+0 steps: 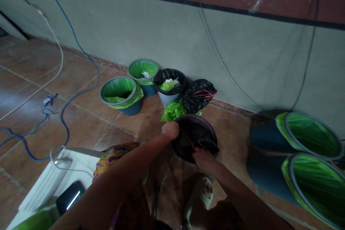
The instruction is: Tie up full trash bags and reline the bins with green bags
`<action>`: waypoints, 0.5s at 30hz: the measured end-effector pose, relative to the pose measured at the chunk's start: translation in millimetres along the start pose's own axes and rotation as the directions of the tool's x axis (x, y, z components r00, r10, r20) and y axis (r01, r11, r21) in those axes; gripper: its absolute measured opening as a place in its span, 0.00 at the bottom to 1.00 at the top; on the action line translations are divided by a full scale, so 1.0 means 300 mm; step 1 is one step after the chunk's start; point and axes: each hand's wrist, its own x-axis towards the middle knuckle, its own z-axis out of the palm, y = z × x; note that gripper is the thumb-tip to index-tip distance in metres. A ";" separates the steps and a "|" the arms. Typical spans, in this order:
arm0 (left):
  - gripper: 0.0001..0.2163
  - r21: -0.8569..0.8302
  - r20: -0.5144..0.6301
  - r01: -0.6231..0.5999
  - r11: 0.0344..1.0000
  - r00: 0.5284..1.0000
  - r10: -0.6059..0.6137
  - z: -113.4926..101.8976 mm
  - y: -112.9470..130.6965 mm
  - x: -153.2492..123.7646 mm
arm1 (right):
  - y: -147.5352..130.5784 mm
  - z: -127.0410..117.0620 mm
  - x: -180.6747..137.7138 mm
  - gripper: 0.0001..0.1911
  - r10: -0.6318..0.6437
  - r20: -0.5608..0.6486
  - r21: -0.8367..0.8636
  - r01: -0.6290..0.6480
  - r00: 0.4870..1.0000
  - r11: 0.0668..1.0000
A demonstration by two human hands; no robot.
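Centrally, I found the dark bin (196, 116) on the tiled floor (88, 125), its mouth facing the head camera. Inside lay a black liner (206, 137), loose and creased, with a red string (191, 144) running over it toward the near rim.

I had the left hand (170, 130) at the bin's left rim, fingers curled in a narrow grip on the edge; I could not tell whether liner was caught in it too. I had the right hand (203, 159) at the near rim, fingers reaching inward over the liner by the string. Its fingertips were too dark to read, so I could not tell whether it held either one.

Just beyond the bin, a green bag (172, 110) lay crumpled, and beside it a black bag (196, 102) with red ties. Behind these, a pale bin (167, 99) with black lining held green and white waste (169, 84). To its left I recorded two blue bins (133, 107) with green liners, close together; two more, the right-hand bins (269, 138), were similarly lined and stood well apart from the group.

Farther left, a blue cable (72, 95) and a white cable (60, 61) crossed the tiles. A glossy dark object (69, 196) rested on a white box (40, 187).
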 end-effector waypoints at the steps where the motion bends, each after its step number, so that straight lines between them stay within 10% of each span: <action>1: 0.14 0.002 0.007 0.001 1.000 1.000 -0.001 0.000 -0.001 0.001 | 0.001 0.002 -0.001 0.19 0.002 0.013 -0.007 -0.002 1.000 1.000; 9: 0.14 -0.016 -0.010 0.008 1.000 1.000 -0.008 0.002 -0.003 0.005 | 0.030 -0.007 0.005 0.18 -0.001 -0.016 0.064 0.002 1.000 0.998; 15: 0.15 -0.016 0.017 0.003 1.000 1.000 -0.003 0.002 -0.002 0.013 | 0.031 0.014 0.037 0.35 0.032 0.034 0.068 -0.034 0.999 0.997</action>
